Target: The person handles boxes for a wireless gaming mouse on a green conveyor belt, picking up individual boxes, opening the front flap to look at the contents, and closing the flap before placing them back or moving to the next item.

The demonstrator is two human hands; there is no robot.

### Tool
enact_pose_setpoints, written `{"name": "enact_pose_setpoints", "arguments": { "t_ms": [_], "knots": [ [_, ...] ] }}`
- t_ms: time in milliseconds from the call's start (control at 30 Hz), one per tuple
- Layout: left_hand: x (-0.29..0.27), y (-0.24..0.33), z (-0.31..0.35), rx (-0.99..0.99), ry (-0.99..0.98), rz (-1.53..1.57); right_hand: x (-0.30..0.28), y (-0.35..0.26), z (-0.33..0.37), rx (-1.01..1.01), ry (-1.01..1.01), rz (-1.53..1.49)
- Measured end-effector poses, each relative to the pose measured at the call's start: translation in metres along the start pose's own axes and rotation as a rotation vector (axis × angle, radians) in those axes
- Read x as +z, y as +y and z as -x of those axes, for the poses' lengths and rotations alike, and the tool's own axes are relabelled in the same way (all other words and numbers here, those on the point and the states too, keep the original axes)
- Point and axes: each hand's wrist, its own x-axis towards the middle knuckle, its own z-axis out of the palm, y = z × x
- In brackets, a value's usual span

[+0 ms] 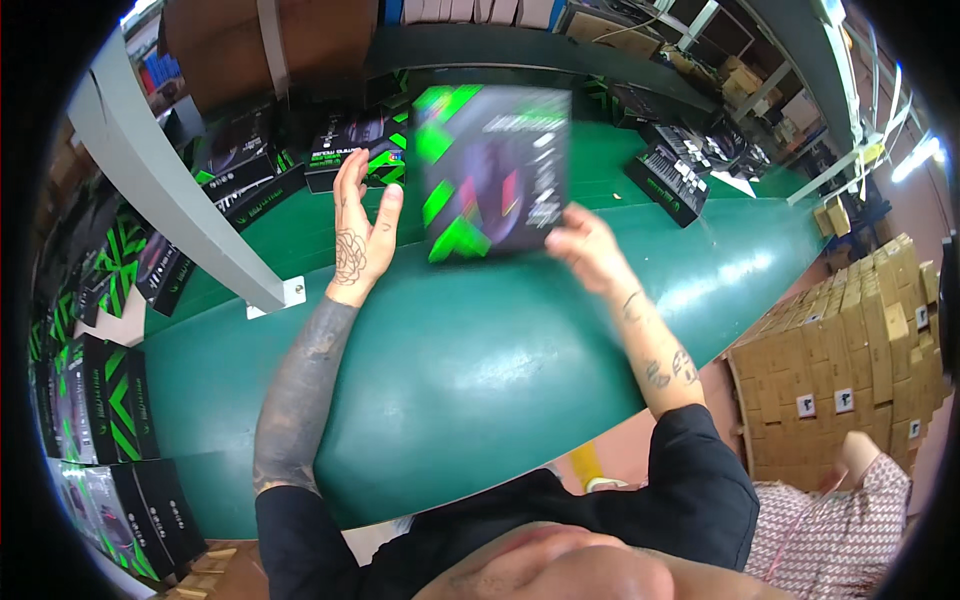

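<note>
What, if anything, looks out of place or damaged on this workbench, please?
Nothing looks plainly spilled or damaged, though the box in the right hand is too blurred to judge. A white piece, perhaps paper, lies beside the black boxes at right, like a stray scrap.

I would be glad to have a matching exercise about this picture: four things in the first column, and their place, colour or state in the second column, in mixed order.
Column one:
1. left hand
2. right hand
3. tabletop
4. cartons

Column two:
A. brown, stacked at the right
B. gripping the black-and-green box near its lower right corner
C. green
D. open, left of that box

Pairs: 1-D; 2-B; 3-C; 4-A
</note>
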Motion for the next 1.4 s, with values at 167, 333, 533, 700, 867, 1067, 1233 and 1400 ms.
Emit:
{"name": "enact_pose_setpoints", "arguments": {
  "t_ms": [167, 333, 533, 700, 867, 1067, 1233, 1400],
  "knots": [
    [-0.015, 0.027, -0.019, -0.041, -0.098, -0.252, 0.050, 0.043, 0.030, 0.168, -0.142, -0.063],
    [-0.026, 0.015, -0.024, 0.168, -0.076, -0.223, 0.050, 0.051, 0.026, 0.094, -0.213, -0.073],
    [-0.057, -0.011, -0.069, 0.260, -0.681, 1.175, 0.046, 0.050, 0.029, 0.017, -0.295, -0.020],
    [-0.075, 0.044, -0.064, 0.296, -0.622, 1.140, 0.066, 0.047, 0.024, -0.097, -0.361, 0.088],
    [-0.030, 0.035, -0.033, -0.218, -0.115, 0.650, 0.052, 0.048, 0.029, -0.053, -0.331, 0.060],
    [-0.053, -0.023, -0.009, -0.886, -0.562, 0.562, 0.029, 0.048, 0.021, -0.059, 0.086, -0.333],
    [-0.045, 0.007, -0.010, -1.020, -0.735, 0.737, 0.022, 0.028, 0.012, -0.125, 0.371, -0.418],
    [-0.015, 0.007, 0.001, -0.790, -0.206, 1.040, -0.009, 0.039, 0.011, -0.129, 0.311, -0.296]
  ]
}}
